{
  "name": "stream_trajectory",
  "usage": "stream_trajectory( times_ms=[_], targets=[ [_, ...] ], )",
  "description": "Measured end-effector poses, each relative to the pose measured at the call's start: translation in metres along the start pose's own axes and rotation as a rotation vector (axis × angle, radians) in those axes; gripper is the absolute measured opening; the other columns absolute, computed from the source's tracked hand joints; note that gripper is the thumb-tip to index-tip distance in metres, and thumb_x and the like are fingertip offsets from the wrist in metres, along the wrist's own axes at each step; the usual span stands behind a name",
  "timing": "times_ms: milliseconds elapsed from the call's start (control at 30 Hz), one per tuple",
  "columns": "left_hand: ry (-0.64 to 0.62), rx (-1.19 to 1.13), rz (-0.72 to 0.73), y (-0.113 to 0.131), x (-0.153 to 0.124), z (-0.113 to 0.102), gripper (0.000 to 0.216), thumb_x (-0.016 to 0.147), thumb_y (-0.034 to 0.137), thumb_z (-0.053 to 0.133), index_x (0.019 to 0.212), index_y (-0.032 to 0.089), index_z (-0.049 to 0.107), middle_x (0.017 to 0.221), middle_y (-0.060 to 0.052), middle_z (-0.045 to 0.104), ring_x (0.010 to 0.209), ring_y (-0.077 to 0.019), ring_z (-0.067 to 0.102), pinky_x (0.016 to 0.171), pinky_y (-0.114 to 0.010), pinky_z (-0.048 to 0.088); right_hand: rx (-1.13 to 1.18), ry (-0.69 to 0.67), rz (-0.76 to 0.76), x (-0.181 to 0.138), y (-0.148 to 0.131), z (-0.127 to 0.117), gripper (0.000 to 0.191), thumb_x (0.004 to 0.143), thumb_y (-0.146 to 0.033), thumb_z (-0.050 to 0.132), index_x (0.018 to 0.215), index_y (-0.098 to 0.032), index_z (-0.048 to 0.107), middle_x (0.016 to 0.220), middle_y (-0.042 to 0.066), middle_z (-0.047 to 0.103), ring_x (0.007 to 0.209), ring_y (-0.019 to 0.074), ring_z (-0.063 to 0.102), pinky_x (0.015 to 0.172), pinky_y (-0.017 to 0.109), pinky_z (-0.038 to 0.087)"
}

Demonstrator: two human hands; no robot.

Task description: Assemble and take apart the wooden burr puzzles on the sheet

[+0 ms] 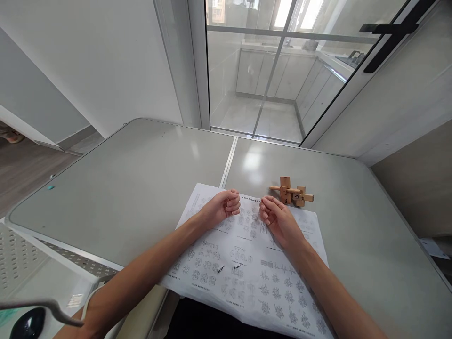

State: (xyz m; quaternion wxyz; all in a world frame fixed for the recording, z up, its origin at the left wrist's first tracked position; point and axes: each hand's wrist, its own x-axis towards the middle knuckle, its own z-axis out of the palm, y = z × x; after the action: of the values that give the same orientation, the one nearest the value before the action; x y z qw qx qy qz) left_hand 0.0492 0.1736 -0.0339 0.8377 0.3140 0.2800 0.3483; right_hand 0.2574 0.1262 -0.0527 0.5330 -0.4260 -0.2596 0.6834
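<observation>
L hand (228, 205) over far part of printed sheet (254, 294), approx center; fingers curled into a loose fist, pressed together. Can't tell if anything's inside. R hand (277, 216) also over the sheet, a bit right of L, gap between the two; fingers bent in, thumb tip up by the index. Can't tell if they pinch anything small. Wooden block assy (300, 197) sits on the gray table (158, 165) at the sheet's far edge, R side, just past R hand: upright block, thin rod sticking out left, short bar out right, some dark markings. Sheet lies flat-ish, near edge hanging toward the person's lap; rows of small line dwgs + captions, 2 dark scribble-like marks near ctr. Forearms cross the sheet from both sides.
</observation>
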Motion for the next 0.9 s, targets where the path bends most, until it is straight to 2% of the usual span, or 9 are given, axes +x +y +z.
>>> stream_trajectory(
  times_ms=[900],
  targets=[
    [0.007,0.026,0.002,-0.0016,0.0,-0.0014,0.028,0.088,0.016,0.062,0.068,0.019,0.043,0.063,0.006,0.028,0.054,-0.0093,0.027,0.055,-0.022,0.037,0.018,0.003,-0.003,-0.0012,-0.0011,0.0018,0.034,0.074,-0.04,0.094,0.083,-0.02,0.069,0.074,-0.003,0.058,0.057,0.0079,0.047,0.047,0.021,0.041]
  ],
)
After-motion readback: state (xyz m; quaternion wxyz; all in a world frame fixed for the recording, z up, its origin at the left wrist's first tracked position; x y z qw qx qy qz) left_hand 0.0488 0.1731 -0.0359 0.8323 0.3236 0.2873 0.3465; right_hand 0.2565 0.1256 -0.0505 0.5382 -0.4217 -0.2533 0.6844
